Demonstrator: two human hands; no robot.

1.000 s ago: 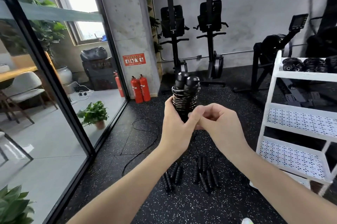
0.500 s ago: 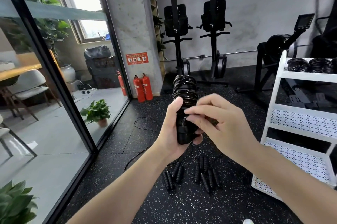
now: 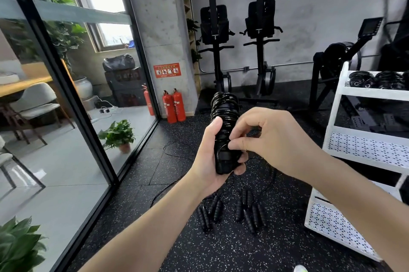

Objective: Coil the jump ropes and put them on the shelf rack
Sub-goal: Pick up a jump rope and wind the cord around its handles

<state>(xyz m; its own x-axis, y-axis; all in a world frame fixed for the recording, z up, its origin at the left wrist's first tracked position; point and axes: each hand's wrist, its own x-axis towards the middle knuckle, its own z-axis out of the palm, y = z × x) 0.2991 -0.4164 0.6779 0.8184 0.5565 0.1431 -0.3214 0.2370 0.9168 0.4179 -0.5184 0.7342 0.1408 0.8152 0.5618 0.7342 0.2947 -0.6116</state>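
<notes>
The left hand (image 3: 208, 156) has its grip closed around the lower part of a black coiled jump rope (image 3: 224, 125), thumb up along the near side and fingertips curling round the far side near the bottom. The bundle stands roughly upright in front of the person, its cord wound in tight loops around the handles, the upper loops rising clear above the thumb. The right hand (image 3: 272, 138) comes in from the right with its fingers bent; thumb and forefinger meet against the side of the bundle at mid height, pinching what looks like a thin strand of the cord, though the strand itself is too fine to be sure of.

Below the hands, on the speckled black floor (image 3: 221, 249), lie more jump rope handles (image 3: 239, 209) in loose pairs, with thin cords trailing away from them toward the left.

To the right stands the white shelf rack (image 3: 340, 99), its lower shelves perforated. On its top shelf sit several coiled ropes (image 3: 376, 80) side by side.

Farther back, two black exercise machines (image 3: 239, 34) stand against the grey wall, and another machine (image 3: 340, 54) is behind the rack. Red fire extinguishers (image 3: 174, 105) stand at the foot of a concrete pillar, beside a glass partition (image 3: 66, 116) with potted plants (image 3: 118, 136) beyond it
</notes>
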